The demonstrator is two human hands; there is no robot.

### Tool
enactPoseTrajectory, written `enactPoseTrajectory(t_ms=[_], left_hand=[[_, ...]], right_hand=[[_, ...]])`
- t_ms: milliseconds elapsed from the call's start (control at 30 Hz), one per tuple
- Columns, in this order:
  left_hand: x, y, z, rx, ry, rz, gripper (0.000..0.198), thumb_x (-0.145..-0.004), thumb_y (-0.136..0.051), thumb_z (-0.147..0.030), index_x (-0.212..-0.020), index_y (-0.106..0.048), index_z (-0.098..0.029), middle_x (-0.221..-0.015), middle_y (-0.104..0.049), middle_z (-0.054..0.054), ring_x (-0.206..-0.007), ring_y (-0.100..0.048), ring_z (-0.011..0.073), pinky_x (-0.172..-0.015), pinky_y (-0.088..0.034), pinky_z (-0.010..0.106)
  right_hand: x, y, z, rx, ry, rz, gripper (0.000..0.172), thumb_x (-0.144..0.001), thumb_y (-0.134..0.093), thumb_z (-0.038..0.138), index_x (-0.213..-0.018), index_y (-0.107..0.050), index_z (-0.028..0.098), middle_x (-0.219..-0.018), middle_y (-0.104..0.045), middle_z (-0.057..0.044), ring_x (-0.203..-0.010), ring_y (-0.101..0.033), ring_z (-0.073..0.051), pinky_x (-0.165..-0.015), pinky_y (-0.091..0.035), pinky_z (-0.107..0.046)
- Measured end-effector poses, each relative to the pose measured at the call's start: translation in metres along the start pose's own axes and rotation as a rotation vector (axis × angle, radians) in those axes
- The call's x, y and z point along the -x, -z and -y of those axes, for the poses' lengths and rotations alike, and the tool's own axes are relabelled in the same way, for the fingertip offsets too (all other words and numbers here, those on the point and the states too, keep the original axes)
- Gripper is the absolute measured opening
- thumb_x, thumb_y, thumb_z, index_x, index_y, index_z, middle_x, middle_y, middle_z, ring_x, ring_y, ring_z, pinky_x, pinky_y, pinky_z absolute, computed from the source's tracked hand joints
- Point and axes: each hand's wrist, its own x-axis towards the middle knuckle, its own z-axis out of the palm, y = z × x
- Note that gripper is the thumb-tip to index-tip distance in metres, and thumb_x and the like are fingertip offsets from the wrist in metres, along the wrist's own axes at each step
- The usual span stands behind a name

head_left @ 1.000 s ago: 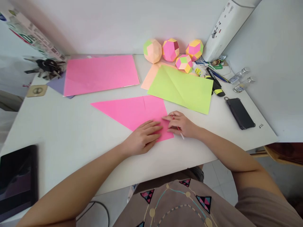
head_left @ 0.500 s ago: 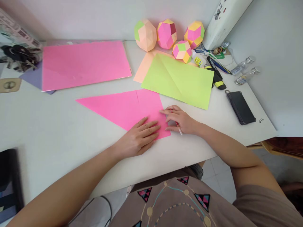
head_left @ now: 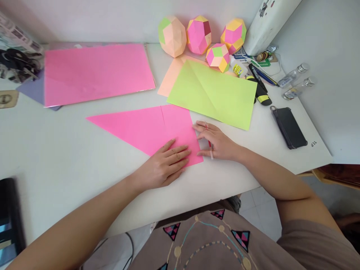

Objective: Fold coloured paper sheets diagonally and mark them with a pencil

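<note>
A folded pink paper (head_left: 140, 125) lies on the white table, its long point to the left and a short slit or crease line near its top edge. My left hand (head_left: 165, 164) rests flat on its lower right part, fingers spread. At the paper's right edge is my right hand (head_left: 213, 141), with a thin red and clear pen (head_left: 209, 140) held among its fingers. Its fingertips touch or nearly touch that edge.
Behind lie a green sheet (head_left: 213, 93), a peach sheet (head_left: 167, 80) and a pink paper pack (head_left: 98, 75). Several faceted paper balls (head_left: 199, 35) stand by the wall. To the right are a glue bottle (head_left: 238, 67), glass bottles (head_left: 294, 75) and a black phone (head_left: 289, 127).
The pen in my right hand has turned more upright, and the right fingers have shifted slightly along the paper's edge. My left hand stays on the paper. The view has shifted slightly.
</note>
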Motion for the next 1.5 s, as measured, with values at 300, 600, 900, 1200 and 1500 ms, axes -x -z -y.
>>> enactPoseTrajectory(t_ms=[300,600,900,1200,1500], left_hand=[[-0.0002,0.0013,-0.0003,0.072,0.013,-0.072,0.022,-0.087,-0.054,-0.011,-0.108,-0.062,-0.012,-0.118,-0.065,0.016,-0.121,-0.054,0.0273,-0.109,-0.035,0.057],[0.0034,-0.0017,0.0034,0.111,0.085,-0.115,0.024,-0.087,-0.054,-0.008,-0.107,-0.062,-0.018,-0.12,-0.064,0.012,-0.121,-0.054,0.0237,-0.108,-0.038,0.054],[0.0024,-0.0014,0.0029,0.109,0.07,-0.131,0.022,-0.087,-0.055,-0.007,-0.106,-0.062,-0.016,-0.116,-0.066,0.013,-0.118,-0.056,0.0236,-0.107,-0.04,0.055],[0.0008,-0.0005,0.0035,0.13,0.096,-0.15,0.016,-0.088,-0.052,-0.007,-0.096,-0.062,-0.016,-0.108,-0.066,0.012,-0.111,-0.059,0.0206,-0.106,-0.042,0.052],[-0.0003,-0.0001,0.0038,0.115,0.118,-0.133,0.008,-0.089,-0.055,-0.014,-0.086,-0.061,-0.018,-0.107,-0.066,0.01,-0.107,-0.06,0.0193,-0.105,-0.043,0.051]], right_hand=[[-0.0007,0.002,0.0018,-0.02,-0.024,0.034,0.039,-0.081,-0.067,0.044,-0.109,-0.054,0.019,-0.144,-0.044,-0.014,-0.139,-0.031,-0.028,-0.112,-0.031,-0.053],[-0.0009,0.0028,0.0017,-0.019,-0.039,0.045,0.039,-0.079,-0.068,0.044,-0.106,-0.055,0.019,-0.145,-0.042,-0.015,-0.139,-0.031,-0.028,-0.112,-0.031,-0.053],[-0.0008,0.0029,0.0008,-0.02,-0.022,0.039,0.039,-0.08,-0.068,0.044,-0.105,-0.056,0.017,-0.144,-0.043,-0.017,-0.139,-0.031,-0.029,-0.112,-0.032,-0.052],[-0.0015,0.0035,0.001,-0.031,-0.035,0.041,0.043,-0.079,-0.068,0.046,-0.108,-0.056,0.018,-0.145,-0.043,-0.016,-0.139,-0.032,-0.03,-0.112,-0.032,-0.053],[-0.0013,0.0025,0.0,-0.031,-0.04,0.044,0.043,-0.079,-0.068,0.048,-0.109,-0.056,0.019,-0.145,-0.043,-0.014,-0.139,-0.032,-0.029,-0.112,-0.032,-0.054]])
